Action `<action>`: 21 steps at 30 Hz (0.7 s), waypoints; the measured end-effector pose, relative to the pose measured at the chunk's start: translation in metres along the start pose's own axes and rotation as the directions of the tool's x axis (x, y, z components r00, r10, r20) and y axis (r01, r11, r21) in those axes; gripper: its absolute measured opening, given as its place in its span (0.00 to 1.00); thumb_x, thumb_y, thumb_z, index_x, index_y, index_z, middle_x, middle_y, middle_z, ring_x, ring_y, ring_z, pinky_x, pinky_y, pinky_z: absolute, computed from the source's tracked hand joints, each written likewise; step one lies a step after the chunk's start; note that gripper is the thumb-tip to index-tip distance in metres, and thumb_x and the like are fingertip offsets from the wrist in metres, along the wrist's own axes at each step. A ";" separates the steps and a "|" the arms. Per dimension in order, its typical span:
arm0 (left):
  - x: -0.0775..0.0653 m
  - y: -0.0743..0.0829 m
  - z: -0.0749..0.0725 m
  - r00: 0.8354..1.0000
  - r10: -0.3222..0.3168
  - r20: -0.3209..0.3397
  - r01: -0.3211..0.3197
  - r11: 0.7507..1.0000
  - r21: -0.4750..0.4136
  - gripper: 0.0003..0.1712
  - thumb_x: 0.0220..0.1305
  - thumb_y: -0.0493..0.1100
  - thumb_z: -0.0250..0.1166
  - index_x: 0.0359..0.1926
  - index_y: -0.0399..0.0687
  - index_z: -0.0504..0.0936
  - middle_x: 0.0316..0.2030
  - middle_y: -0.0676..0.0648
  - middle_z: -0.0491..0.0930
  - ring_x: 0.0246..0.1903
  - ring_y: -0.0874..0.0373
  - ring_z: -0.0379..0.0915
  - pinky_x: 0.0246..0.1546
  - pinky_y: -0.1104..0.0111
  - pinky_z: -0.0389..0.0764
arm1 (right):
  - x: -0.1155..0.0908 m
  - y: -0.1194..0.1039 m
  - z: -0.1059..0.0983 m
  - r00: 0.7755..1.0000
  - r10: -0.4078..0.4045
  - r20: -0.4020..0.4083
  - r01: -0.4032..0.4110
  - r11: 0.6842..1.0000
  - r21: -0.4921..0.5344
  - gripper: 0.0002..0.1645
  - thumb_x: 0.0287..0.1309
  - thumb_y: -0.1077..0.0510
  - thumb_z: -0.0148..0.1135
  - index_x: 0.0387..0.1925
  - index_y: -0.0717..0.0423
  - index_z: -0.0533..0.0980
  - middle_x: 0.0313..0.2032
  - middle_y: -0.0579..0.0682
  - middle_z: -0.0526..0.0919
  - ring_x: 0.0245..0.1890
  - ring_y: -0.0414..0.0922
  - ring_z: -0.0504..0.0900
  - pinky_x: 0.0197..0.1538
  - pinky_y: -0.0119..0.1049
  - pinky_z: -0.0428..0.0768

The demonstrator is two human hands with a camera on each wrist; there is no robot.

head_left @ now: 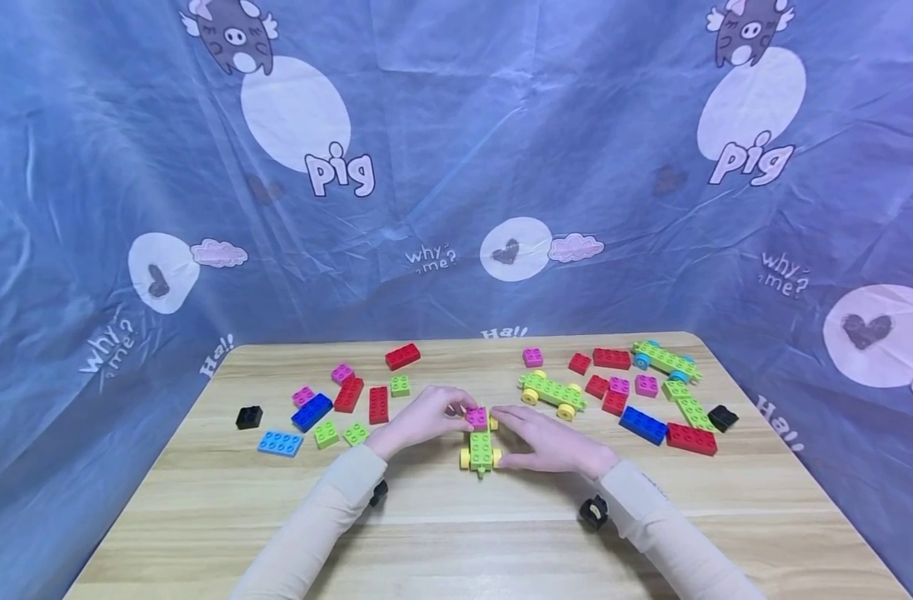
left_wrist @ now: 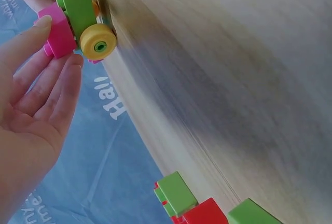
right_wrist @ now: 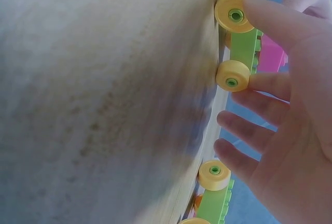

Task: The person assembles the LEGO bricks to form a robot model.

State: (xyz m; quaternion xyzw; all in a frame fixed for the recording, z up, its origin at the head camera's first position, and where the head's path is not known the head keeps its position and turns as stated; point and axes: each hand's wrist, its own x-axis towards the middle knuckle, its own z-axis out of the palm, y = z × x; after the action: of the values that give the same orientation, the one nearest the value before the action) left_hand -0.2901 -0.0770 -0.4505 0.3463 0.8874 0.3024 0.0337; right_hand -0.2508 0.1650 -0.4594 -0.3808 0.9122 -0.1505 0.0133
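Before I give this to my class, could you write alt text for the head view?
A left hand pinches a pink brick at the far end of a green wheeled base, while the right hand touches its yellow wheels. Loose bricks lie on both sides of the wooden table, before a blue printed cloth.

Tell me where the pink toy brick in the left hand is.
In the lower middle of the head view, the pink toy brick is on the far end of the yellow-wheeled green car base, between the left hand and right hand.
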 end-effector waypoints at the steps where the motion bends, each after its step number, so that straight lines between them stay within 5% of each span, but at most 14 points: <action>1: 0.000 0.000 0.000 1.000 0.004 0.002 -0.004 1.000 0.000 0.17 0.54 0.51 0.69 0.44 0.52 0.83 0.39 0.54 0.85 0.37 0.65 0.79 0.41 0.77 0.80 | 0.000 0.000 0.000 1.000 0.000 0.001 0.000 1.000 -0.001 0.49 0.54 0.33 0.58 0.68 0.57 0.59 0.66 0.56 0.66 0.66 0.53 0.66 0.67 0.50 0.66; 21: -0.005 0.000 -0.001 0.996 0.091 -0.012 -0.090 0.995 0.051 0.17 0.59 0.46 0.65 0.49 0.48 0.81 0.43 0.50 0.83 0.42 0.61 0.79 0.46 0.74 0.81 | 0.001 0.000 0.002 1.000 0.023 0.019 -0.023 1.000 0.006 0.49 0.53 0.32 0.58 0.69 0.55 0.58 0.67 0.53 0.65 0.67 0.51 0.65 0.69 0.49 0.65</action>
State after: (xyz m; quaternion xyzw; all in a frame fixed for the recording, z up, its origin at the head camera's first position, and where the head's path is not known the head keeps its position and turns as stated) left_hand -0.2869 -0.0805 -0.4510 0.3849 0.8782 0.2838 0.0049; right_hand -0.2514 0.1640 -0.4610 -0.3715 0.9160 -0.1496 0.0247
